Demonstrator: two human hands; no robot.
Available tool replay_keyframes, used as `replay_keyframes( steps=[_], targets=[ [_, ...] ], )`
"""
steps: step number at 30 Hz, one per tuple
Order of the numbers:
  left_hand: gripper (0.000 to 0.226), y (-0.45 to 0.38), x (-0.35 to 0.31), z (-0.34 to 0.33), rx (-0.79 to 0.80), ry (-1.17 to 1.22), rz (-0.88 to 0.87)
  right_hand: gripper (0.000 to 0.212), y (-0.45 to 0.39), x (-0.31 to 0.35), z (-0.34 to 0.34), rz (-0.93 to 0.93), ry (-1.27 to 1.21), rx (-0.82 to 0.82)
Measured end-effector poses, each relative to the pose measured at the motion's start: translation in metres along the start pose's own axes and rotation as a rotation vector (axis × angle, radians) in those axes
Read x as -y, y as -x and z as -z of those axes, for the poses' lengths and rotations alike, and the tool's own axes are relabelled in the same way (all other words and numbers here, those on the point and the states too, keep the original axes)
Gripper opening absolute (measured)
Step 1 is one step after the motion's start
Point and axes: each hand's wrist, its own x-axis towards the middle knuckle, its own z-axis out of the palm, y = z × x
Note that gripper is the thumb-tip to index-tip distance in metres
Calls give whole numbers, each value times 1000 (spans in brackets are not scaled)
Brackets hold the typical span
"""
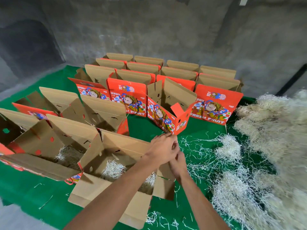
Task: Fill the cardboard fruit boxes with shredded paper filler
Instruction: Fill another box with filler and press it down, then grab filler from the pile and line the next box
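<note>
Your hands, left (163, 146) over right (178, 163), look clasped, grip unclear. White paper shreds (113, 169) sit in the open brown box (106, 188); centre-frame red box (167, 117) reads "FRESH FRUIT".

Green mat (142, 127) under fruit boxes (214, 105), shredded paper (272, 130).

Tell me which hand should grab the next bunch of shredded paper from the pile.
Right, probably. The right hand lies nearer the shredded paper pile, which sits to its right on the green cloth. The left hand overlaps it above the nearest open box and would have to cross over.
</note>
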Motion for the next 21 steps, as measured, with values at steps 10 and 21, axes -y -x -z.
replay_keyframes(
  steps=[10,21],
  targets=[
    [36,-91,-15,-26,35,195,93,32,-41,-1,104,109,84,-273],
    [108,-220,5,-57,196,-346,322,30,-92,-16,158,79,103,-281]
  ],
)
